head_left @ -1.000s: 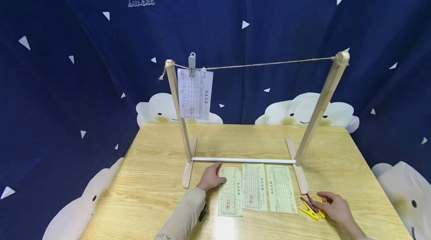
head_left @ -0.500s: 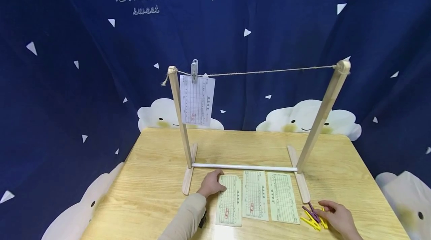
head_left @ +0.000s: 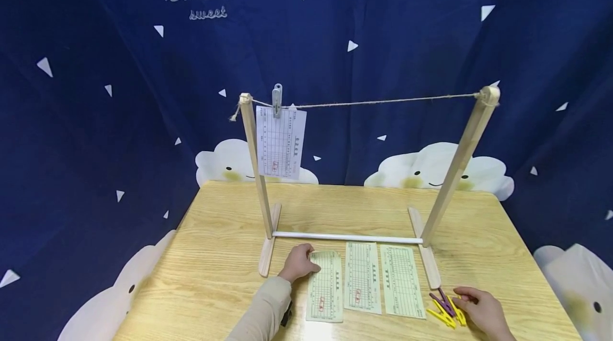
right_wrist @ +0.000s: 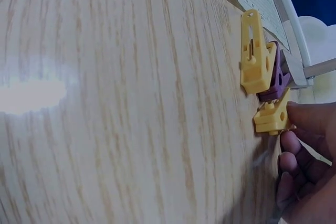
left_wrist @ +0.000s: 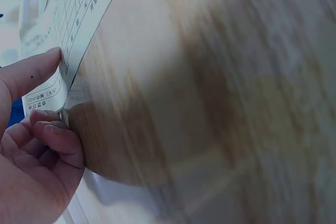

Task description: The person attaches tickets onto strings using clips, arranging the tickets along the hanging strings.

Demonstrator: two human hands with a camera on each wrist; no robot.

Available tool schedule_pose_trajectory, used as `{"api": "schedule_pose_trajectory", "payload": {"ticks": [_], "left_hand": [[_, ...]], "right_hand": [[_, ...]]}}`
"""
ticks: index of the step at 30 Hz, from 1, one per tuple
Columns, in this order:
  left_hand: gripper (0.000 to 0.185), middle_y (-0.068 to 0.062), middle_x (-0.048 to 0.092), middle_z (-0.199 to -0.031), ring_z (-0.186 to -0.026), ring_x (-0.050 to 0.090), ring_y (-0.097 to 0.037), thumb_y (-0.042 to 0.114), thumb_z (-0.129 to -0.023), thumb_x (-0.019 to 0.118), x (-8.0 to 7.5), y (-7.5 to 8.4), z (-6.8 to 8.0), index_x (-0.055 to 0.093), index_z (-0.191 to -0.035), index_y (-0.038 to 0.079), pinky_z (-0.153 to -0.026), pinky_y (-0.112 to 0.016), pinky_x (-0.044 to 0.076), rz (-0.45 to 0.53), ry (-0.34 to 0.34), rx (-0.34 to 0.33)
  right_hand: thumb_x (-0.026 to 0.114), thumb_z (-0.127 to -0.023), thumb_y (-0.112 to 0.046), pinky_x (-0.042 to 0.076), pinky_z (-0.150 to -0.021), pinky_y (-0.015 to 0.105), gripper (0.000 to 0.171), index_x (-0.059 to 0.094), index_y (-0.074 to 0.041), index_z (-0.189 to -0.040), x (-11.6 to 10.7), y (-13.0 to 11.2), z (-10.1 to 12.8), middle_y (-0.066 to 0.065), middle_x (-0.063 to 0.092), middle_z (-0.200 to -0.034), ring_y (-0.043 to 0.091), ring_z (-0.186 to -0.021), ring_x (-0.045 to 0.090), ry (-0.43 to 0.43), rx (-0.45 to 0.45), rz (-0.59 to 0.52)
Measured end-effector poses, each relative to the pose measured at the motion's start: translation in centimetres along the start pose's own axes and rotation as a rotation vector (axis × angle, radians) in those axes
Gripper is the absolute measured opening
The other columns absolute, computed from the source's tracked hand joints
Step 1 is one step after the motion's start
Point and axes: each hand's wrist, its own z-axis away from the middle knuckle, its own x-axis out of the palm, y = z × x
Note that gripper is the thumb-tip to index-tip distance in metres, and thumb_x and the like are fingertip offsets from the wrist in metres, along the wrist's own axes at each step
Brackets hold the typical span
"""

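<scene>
Little has changed in the last half second: the left hand (head_left: 298, 263) still pinches the top corner of the leftmost pale green printed paper slip (head_left: 325, 287) lying on the wooden bench (head_left: 215, 256), while the right hand (head_left: 483, 310), its grip curled, still fingers the yellow and purple plastic clothespins (head_left: 445, 306).

The print on the hanging slip (head_left: 280, 141) and on the three slips (head_left: 362, 276) lying by the wooden rack (head_left: 347, 236) is too small to read. The right hand (head_left: 483, 312) is cut off by the bottom edge beside the clothespins (head_left: 446, 309). The left wrist view of the table (left_wrist: 226, 103) is blurred.
</scene>
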Motion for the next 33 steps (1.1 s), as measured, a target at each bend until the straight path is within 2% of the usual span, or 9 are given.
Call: {"api": "schedule_pose_trajectory", "payload": {"ticks": [4,8,12,16,20,25,30,33], "left_hand": [[0.028,0.004,0.039,-0.056,-0.048,0.034,-0.009,0.005,-0.065,0.077,0.0,-0.1,0.0,0.060,-0.086,-0.001,-0.049,-0.025,0.036,0.026,-0.008,0.005],[0.024,0.006,0.037,-0.051,-0.045,0.033,-0.006,0.002,-0.071,0.072,-0.1,-0.3,0.0,0.060,-0.090,-0.005,-0.054,-0.024,0.040,0.030,0.001,0.036],[0.004,0.009,0.029,-0.047,-0.042,0.027,-0.004,-0.002,-0.076,0.062,-0.1,-0.5,0.0,0.059,-0.079,-0.003,-0.049,-0.020,0.032,0.053,0.027,0.098],[0.011,0.010,0.026,-0.047,-0.041,0.023,-0.002,-0.004,-0.078,0.060,-0.1,-0.8,-0.2,0.056,-0.069,0.002,-0.049,-0.019,0.028,0.063,0.055,0.152],[0.010,0.009,0.027,-0.048,-0.039,0.023,0.001,-0.003,-0.079,0.061,-0.3,-0.9,-0.1,0.058,-0.071,0.002,-0.049,-0.020,0.031,0.083,0.054,0.165],[0.010,0.008,0.028,-0.047,-0.040,0.024,-0.002,-0.003,-0.079,0.062,-0.8,-0.6,0.0,0.059,-0.070,0.000,-0.050,-0.019,0.032,0.091,0.053,0.187],[0.003,0.009,0.031,-0.048,-0.043,0.028,-0.001,-0.003,-0.077,0.062,-1.1,-0.4,0.0,0.063,-0.075,-0.001,-0.054,-0.020,0.039,0.065,0.074,0.234],[0.003,0.010,0.033,-0.049,-0.043,0.029,0.000,-0.002,-0.077,0.062,-1.2,-0.3,0.1,0.065,-0.079,-0.002,-0.059,-0.022,0.043,0.051,0.073,0.246]], "right_hand": [[0.065,-0.079,-0.014,0.037,-0.059,0.028,0.027,0.065,0.007,-0.095,0.1,0.1,-0.1,-0.001,0.057,-0.072,0.013,-0.065,0.048,0.025,0.005,0.024],[0.061,-0.077,-0.008,0.037,-0.056,0.028,0.021,0.065,0.008,-0.091,0.1,0.0,0.0,0.001,0.059,-0.069,0.011,-0.061,0.048,0.080,0.005,0.041],[0.059,-0.076,-0.007,0.037,-0.055,0.027,0.019,0.065,0.007,-0.088,-0.1,-0.2,0.3,0.002,0.061,-0.068,0.010,-0.059,0.048,0.145,-0.002,0.035],[0.059,-0.076,-0.004,0.036,-0.054,0.026,0.014,0.065,0.005,-0.085,-0.3,-0.2,0.4,0.002,0.060,-0.068,0.009,-0.059,0.047,0.191,0.010,0.010],[0.058,-0.078,-0.002,0.037,-0.055,0.026,0.011,0.065,0.004,-0.083,-0.5,0.1,0.4,0.004,0.061,-0.070,0.011,-0.062,0.049,0.164,0.016,-0.013],[0.054,-0.083,-0.001,0.041,-0.056,0.023,0.017,0.064,0.009,-0.092,-0.9,0.4,0.3,0.009,0.065,-0.078,0.007,-0.066,0.052,0.101,0.006,-0.057],[0.056,-0.084,-0.003,0.044,-0.057,0.022,0.023,0.061,0.012,-0.101,-1.0,0.5,0.4,0.010,0.066,-0.083,-0.001,-0.066,0.051,0.075,0.047,-0.150],[0.054,-0.086,-0.005,0.046,-0.057,0.021,0.028,0.058,0.014,-0.106,-1.0,0.7,0.3,0.011,0.066,-0.087,-0.003,-0.067,0.053,0.058,0.084,-0.244]]}}
